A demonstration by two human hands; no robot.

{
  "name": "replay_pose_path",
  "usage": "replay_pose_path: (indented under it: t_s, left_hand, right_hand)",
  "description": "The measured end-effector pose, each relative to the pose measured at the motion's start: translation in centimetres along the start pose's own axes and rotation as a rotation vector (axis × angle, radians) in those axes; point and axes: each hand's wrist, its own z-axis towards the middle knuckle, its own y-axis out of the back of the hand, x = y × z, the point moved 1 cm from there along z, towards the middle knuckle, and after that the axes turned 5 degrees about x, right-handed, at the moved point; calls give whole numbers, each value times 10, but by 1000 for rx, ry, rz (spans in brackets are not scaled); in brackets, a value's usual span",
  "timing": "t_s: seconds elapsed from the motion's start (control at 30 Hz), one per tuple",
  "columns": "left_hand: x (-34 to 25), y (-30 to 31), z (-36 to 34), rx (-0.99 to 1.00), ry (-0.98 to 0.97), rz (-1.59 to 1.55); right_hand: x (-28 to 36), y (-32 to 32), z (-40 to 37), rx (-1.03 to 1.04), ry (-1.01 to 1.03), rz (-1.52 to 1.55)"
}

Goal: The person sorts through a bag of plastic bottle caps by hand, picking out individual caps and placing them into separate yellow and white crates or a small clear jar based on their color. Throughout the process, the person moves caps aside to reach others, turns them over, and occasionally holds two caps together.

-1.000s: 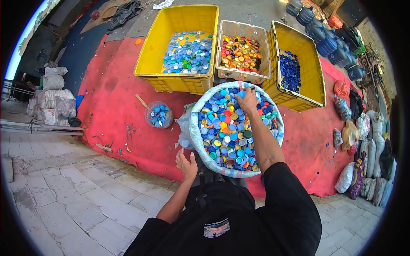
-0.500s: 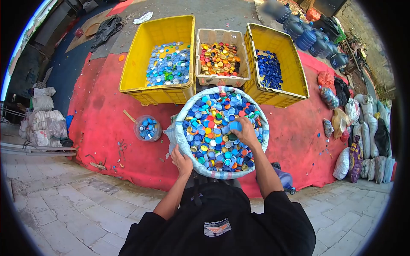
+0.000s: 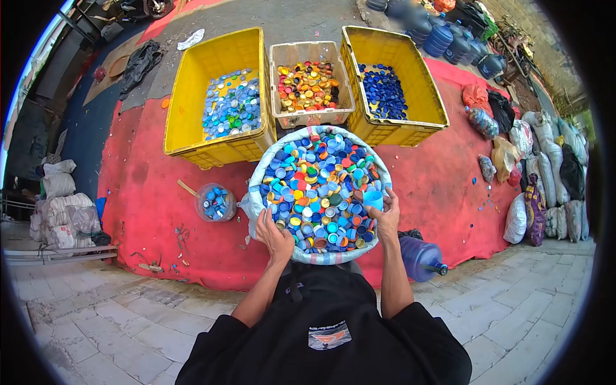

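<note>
A round sack (image 3: 258, 172) with a rolled rim, full of mixed coloured bottle caps (image 3: 321, 192), stands in front of me. My left hand (image 3: 274, 236) rests on its lower left edge, fingers apart, with nothing visible in it. My right hand (image 3: 387, 215) is at the right rim and holds a light blue cup-like cap (image 3: 373, 199) between thumb and fingers. Beyond the sack are a yellow crate (image 3: 186, 106) with light blue and green caps, a pale crate (image 3: 312, 117) with red, orange and yellow caps, and another yellow crate (image 3: 420, 96) with dark blue caps.
A clear tub (image 3: 215, 203) of caps with a stick stands left of the sack on the red mat (image 3: 147, 212). A large blue water bottle (image 3: 420, 258) lies at the right. Filled sacks (image 3: 548, 167) line the far right; more bundles (image 3: 67, 212) are at the left.
My right hand has moved from over the caps to the right rim with the light blue cap. My left hand now reaches slightly over the rim. The view has shifted, showing more of the water bottle.
</note>
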Motion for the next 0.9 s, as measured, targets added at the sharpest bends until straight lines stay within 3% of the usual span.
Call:
replay_pose_path:
  t_s: [0.07, 0.2, 0.3, 0.33, 0.47, 0.6, 0.7, 0.87, 0.9]
  left_hand:
    - [-14, -1, 2, 3, -115, -40]
    - [-35, -13, 6, 376, -144, -442]
    - [-68, -15, 4, 720, 183, -1166]
    - [-74, -12, 4, 807, 199, -1266]
    - [-79, -6, 4, 825, 261, -1201]
    - [-63, 15, 21, 448, -104, -465]
    - [-64, 35, 44, 321, -142, -263]
    - [-55, 49, 57, 288, -222, -216]
    - [-50, 46, 57, 365, -44, -460]
  right_hand:
    - [-7, 1, -6, 24, 56, -72]
    - [4, -23, -25, 106, 74, 8]
    - [-15, -46, -43, 174, 65, 18]
    - [-23, -55, -52, 175, 55, -22]
    - [-43, -77, -77, 204, 185, -345]
    - [-35, -77, -93, 295, 221, -558]
    - [-24, -74, -99, 369, 79, -544]
    - [-35, -60, -104, 355, 95, -585]
    - [-41, -58, -102, 308, 85, -550]
